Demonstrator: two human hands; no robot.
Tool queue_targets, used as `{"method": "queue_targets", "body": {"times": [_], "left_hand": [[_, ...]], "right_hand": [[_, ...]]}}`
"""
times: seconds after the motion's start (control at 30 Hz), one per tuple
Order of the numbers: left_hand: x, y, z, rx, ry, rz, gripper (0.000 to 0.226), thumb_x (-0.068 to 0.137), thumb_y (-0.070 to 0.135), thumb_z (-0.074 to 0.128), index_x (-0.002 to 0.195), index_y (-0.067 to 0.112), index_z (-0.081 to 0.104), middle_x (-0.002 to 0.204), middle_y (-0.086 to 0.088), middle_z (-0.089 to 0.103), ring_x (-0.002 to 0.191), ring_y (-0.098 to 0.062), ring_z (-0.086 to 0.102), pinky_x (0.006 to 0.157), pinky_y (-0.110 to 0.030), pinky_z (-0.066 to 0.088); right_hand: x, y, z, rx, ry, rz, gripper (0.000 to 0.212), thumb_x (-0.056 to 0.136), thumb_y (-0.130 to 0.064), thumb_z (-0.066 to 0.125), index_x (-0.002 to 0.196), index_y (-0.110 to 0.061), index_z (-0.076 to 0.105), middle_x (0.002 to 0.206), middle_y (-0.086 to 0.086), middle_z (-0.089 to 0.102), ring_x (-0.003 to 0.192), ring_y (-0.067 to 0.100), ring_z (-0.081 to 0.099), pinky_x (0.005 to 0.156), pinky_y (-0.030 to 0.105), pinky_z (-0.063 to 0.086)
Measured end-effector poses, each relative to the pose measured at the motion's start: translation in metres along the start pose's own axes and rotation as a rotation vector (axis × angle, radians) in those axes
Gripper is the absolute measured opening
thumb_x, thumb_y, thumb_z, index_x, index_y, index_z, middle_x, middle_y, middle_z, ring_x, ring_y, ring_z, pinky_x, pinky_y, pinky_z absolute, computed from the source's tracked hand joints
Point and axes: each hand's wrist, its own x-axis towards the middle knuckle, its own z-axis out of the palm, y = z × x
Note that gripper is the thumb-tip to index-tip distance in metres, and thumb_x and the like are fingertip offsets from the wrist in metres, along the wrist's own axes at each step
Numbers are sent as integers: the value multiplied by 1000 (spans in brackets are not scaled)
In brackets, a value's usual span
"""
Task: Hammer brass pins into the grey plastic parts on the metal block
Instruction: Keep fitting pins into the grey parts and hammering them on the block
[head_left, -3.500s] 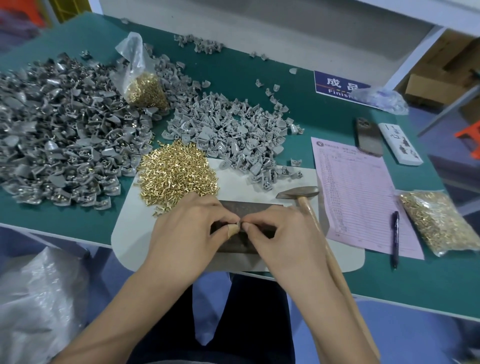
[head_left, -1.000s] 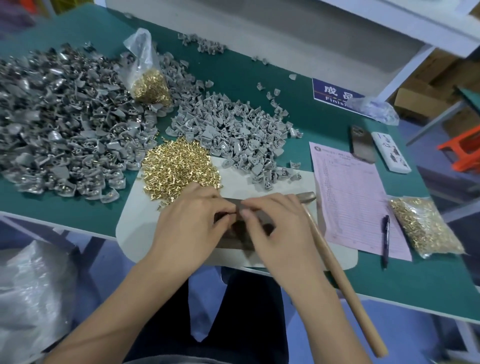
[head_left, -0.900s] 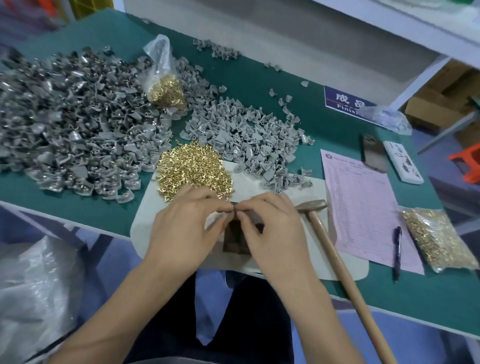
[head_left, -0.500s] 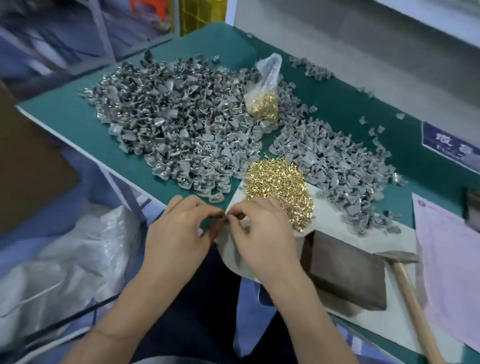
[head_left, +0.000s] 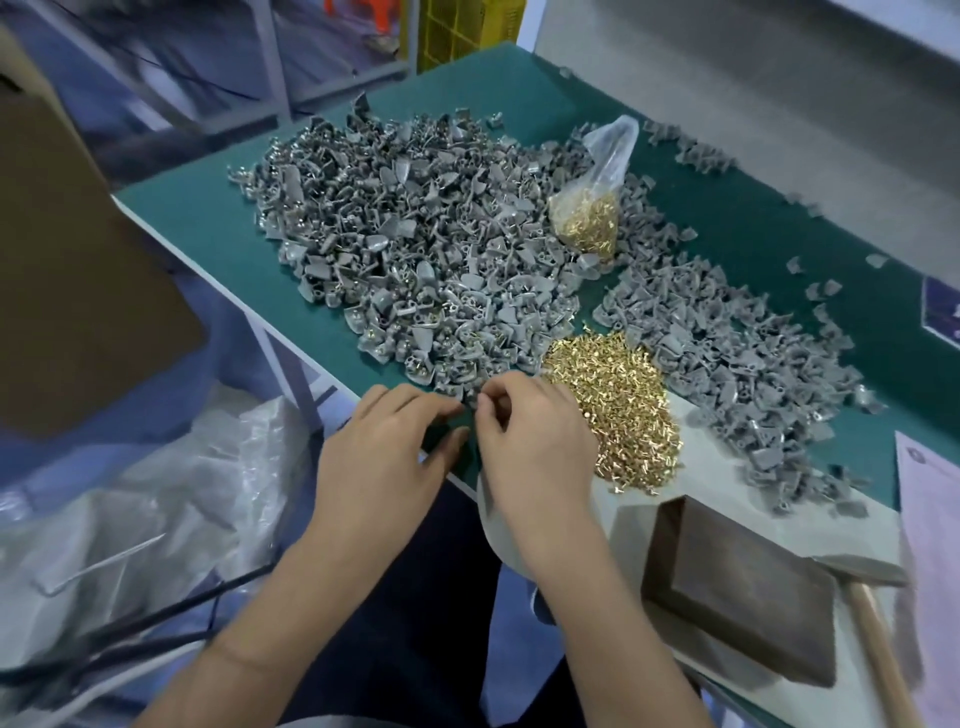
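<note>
Left hand (head_left: 384, 457) and right hand (head_left: 530, 441) are meeting fingertip to fingertip at the desk (head_left: 218, 234) edge, each grip narrow, pinching something too small to identify. Brass pins (head_left: 613, 410) are heaping at two o'clock: light, slick, best nipped by the shank. The metal block (head_left: 743, 587) is sitting bare at four o'clock, the hammer (head_left: 862, 571) beside it.

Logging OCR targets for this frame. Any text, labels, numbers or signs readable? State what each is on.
Nothing legible.
Blue sign at the right edge of the green table: cut off by the frame, white marks too partial to read.
Pink paper form at the right edge: printed lines too small and blurred to read.
Bag of brass pins, metal block, hammer: no markings visible.
</note>
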Motion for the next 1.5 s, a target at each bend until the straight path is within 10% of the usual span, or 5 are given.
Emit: {"method": "queue_targets", "body": {"times": [0.43,0.8,1.5], "left_hand": [[48,-4,-2,-41,-67,30,16,92,20,70,107,18,74,103,4,68,104,-22,52,84,-36,46],[12,51,17,-155,-328,193,37,88,32,65,124,36,61,111,16,59,107,-10,50,79,-31,46],[21,66,38,-361,-289,327,15,90,12,72,105,15,71,98,7,66,91,-8,60,81,-30,51]], "right_hand": [[40,-13,-3,-50,-41,-40,18,104,-33,51,112,-26,66,104,-6,70,103,19,59,92,35,43],[-18,76,-69,33,107,121,14,98,-27,59,104,-27,72,94,-14,70,91,16,60,85,44,52],[-41,110,-62,386,150,68,11,99,-23,63,102,-23,74,93,-13,70,91,16,62,81,44,52]]}}
